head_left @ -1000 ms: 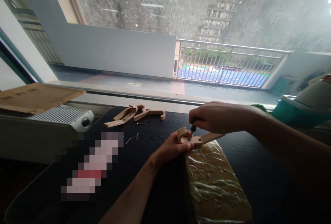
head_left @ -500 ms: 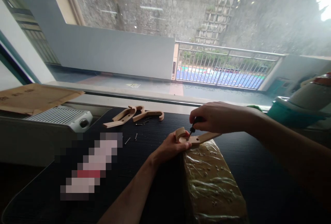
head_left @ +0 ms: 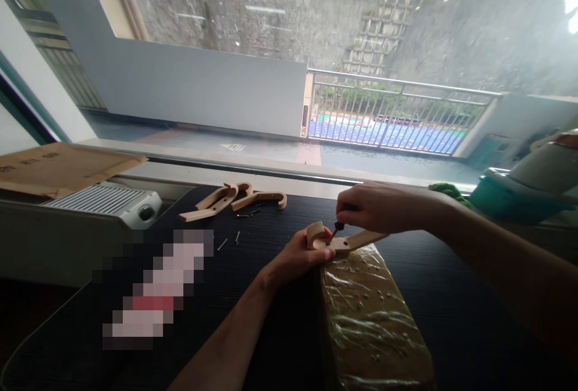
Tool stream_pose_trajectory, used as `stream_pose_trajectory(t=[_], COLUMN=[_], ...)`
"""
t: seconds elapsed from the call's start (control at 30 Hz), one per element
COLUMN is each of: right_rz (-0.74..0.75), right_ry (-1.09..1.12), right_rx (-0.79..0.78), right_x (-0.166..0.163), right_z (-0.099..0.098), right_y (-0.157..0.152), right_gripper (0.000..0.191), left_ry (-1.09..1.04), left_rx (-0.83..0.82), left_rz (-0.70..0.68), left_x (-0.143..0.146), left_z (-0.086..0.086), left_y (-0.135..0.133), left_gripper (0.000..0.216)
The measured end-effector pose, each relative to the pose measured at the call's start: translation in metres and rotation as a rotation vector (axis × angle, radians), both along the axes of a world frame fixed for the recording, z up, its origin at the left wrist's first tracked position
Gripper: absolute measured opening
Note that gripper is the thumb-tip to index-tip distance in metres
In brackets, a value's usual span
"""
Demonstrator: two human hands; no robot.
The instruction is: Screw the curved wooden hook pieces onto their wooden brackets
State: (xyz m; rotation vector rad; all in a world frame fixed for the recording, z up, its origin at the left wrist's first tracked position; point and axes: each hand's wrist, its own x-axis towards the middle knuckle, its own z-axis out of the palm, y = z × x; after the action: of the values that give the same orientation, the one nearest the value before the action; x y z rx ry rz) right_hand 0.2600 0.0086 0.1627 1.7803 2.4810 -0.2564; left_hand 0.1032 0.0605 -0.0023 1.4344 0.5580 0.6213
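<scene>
My left hand (head_left: 307,249) is closed around the curled end of a wooden hook (head_left: 350,243), which rests on the far end of a tape-wrapped box (head_left: 377,312). In my right hand (head_left: 372,207) is a screwdriver (head_left: 335,231), its handle inside my closed fingers. The shaft slants down and its tip meets the hook near the curl, where a hole or screw is too small to make out. Another hole shows farther along the hook. Small holes dot the top of the box.
More wooden hooks (head_left: 217,201) lie toward the back of the black table (head_left: 208,300), with loose screws (head_left: 223,244) nearby. At left a brown envelope (head_left: 67,168) lies on a white ridged unit (head_left: 108,201). A teal pot (head_left: 510,195) stands at right, before the window.
My right hand has turned and shifted slightly right and down on the screwdriver. The left hand, hook and box stay in place; the view tilts a little.
</scene>
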Motion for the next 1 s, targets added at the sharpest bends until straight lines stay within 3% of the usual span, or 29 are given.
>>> stream_pose_trajectory(t=[0.33, 0.73, 1.0], right_rz=[0.096, 0.044, 0.115], right_ry=[-0.089, -0.047, -0.058], right_rx=[-0.003, 0.039, 0.038], right_x=[-0.008, -0.007, -0.009], right_z=[0.018, 0.003, 0.016], right_y=[-0.001, 0.009, 0.002], right_gripper=[0.02, 0.024, 0.021], left_ry=[-0.029, -0.031, -0.047], left_rx=[0.001, 0.033, -0.002], left_rz=[-0.008, -0.018, -0.049], left_x=[0.0, 0.0, -0.001], left_z=[-0.002, -0.003, 0.003], left_y=[0.0, 0.001, -0.001], left_gripper=[0.03, 0.026, 0.03])
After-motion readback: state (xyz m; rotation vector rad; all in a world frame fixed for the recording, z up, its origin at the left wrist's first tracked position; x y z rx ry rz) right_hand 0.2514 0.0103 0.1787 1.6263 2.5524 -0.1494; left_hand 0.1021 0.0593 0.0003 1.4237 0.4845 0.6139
